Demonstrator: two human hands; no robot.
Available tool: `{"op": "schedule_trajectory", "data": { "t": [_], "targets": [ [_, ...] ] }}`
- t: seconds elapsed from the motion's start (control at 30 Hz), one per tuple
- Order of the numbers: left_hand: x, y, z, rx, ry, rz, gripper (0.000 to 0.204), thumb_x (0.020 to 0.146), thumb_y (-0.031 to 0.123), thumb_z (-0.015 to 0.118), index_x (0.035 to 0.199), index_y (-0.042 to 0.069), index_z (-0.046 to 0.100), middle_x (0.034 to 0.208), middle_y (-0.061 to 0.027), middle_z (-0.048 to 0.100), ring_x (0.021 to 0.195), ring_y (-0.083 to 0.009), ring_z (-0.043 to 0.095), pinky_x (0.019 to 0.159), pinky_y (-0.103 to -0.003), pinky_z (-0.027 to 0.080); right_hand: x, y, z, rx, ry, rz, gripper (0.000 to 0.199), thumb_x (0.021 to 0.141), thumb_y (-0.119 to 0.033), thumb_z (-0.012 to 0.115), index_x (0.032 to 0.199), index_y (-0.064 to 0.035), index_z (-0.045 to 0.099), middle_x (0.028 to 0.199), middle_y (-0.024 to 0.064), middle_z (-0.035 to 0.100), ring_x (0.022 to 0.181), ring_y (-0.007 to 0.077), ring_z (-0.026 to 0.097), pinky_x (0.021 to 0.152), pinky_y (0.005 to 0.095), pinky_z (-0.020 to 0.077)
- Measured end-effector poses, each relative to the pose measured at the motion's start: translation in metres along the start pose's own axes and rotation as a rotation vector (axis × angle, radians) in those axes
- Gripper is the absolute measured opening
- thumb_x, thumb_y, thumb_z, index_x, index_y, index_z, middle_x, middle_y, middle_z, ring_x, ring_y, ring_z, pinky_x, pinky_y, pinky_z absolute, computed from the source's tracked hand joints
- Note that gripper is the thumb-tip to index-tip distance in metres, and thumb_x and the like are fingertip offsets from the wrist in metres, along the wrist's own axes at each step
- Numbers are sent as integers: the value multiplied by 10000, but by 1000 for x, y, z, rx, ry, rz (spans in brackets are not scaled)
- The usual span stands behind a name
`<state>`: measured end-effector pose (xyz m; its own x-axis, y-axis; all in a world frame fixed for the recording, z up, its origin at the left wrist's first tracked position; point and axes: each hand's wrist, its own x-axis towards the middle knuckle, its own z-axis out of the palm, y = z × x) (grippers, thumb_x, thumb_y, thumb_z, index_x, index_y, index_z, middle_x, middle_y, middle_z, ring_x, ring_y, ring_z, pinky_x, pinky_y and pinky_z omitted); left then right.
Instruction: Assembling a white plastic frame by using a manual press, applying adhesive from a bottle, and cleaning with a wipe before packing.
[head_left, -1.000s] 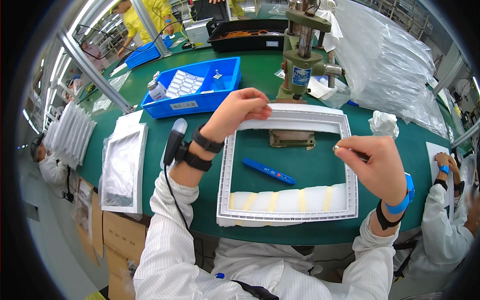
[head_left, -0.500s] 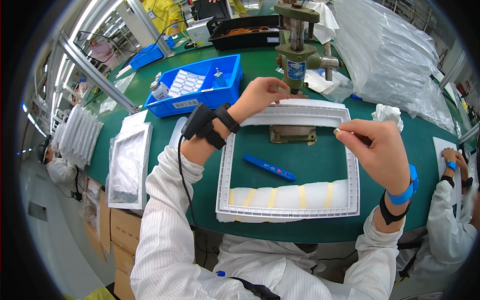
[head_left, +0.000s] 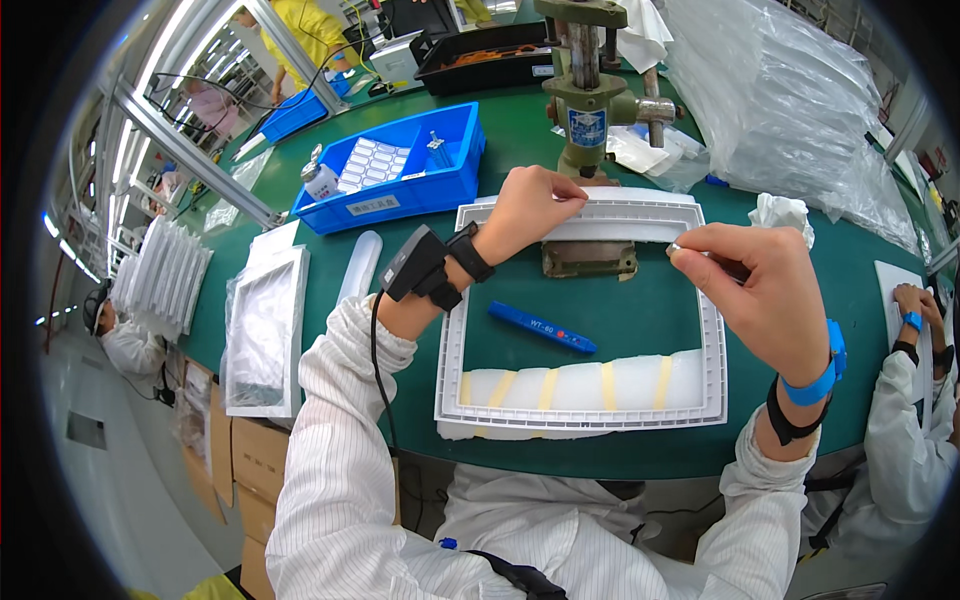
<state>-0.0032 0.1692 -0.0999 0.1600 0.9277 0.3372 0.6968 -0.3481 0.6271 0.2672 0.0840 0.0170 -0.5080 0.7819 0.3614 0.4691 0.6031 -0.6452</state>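
Observation:
A white rectangular plastic frame [head_left: 712, 350] lies before me. Its near side rests on a pad of white foam [head_left: 590, 386] with yellow tape strips; its far side lies by the green press base. Over the far side, my left hand [head_left: 530, 212] is closed in a pinch, and whatever is between the fingertips is hidden. My right hand [head_left: 760, 278] pinches a tiny shiny piece [head_left: 674, 248] above the frame's far right corner; it is too small to name. Inside the frame opening, a blue marker pen [head_left: 542, 327] lies on the green tabletop [head_left: 600, 300].
A green hand press [head_left: 585, 105] stands behind the frame. Left of it is a blue bin [head_left: 400, 200] with a bottle and labels. Bagged white frames [head_left: 265, 335] lie at left, stacked plastic bags [head_left: 770, 120] at far right. A co-worker's hands [head_left: 918, 305] are at the right edge.
The fingertips of my left hand have drawn together and moved slightly right. My right hand keeps its pinch near the same frame corner. The whole view has shifted slightly.

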Motion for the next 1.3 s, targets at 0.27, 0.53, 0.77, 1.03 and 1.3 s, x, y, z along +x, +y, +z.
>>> {"op": "schedule_trajectory", "data": {
  "t": [0.27,0.53,0.77,1.03,1.3],
  "targets": [
    [-15,6,-7,230,-97,215,235,821,95,641,1026,31,736,1019,-155,720,937,-320,674,895,-385,528,-1,4,2,14,3,-52,143,871,-95,700,921,37,721,614,44,606,523,68,457,475,237,331],
    [-37,-2,-14,352,-154,462,428,907,92,563,1321,-12,528,1343,-179,567,1221,-365,545,1104,-490,366,0,-2,6,-17,-10,-42,132,839,-113,702,889,6,730,664,125,667,509,180,578,517,285,450],
    [-57,49,-42,-24,-106,84,358,920,61,579,1268,-23,567,1216,-150,644,1098,-276,649,940,-375,522,0,-4,10,-14,-25,-18,130,839,-110,696,889,7,721,668,136,660,526,197,600,529,288,462],
    [-102,108,-43,-447,-73,154,223,805,-80,632,1019,-26,665,975,-84,676,867,-133,681,732,-258,565,-2,-11,32,8,-174,-65,99,810,-131,700,862,-47,710,691,125,662,557,257,631,532,314,479],
    [-103,104,-35,-367,63,224,162,730,-72,669,873,0,646,804,-66,660,704,-133,674,637,-245,540,-1,-10,52,20,-121,-130,79,807,-102,696,866,-53,717,689,113,652,542,253,615,502,323,458]
  ]
}}
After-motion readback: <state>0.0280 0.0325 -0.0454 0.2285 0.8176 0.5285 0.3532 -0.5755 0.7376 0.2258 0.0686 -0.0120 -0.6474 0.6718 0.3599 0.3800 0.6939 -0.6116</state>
